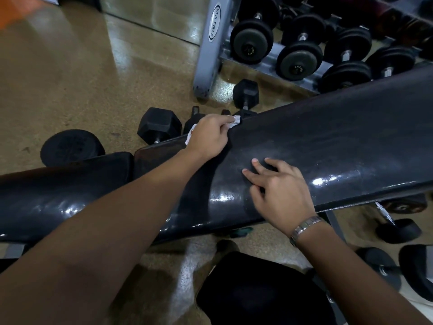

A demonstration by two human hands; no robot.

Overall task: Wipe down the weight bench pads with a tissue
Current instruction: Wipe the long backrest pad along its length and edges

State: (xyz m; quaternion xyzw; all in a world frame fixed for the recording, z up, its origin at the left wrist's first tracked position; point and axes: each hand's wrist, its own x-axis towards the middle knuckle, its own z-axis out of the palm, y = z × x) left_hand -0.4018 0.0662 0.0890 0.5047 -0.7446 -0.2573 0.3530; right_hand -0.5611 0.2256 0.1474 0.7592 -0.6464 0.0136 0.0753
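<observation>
On tan gym floor (82, 66), glossy black back pad (328, 141) runs across; left hand (209, 136) clamps white tissue (236, 120) at pad's far edge, right hand (278, 191) flat on pad, fingers spread; grey dumbbell rack (208, 50) behind

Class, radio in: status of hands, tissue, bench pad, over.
Left hand grips tissue at far edge of back pad. Right hand open, fingertips on pad. Nothing blocking.

Hex dumbbells (159, 125) (black) on floor (70, 78) just beyond bench pad (328, 141)
</observation>
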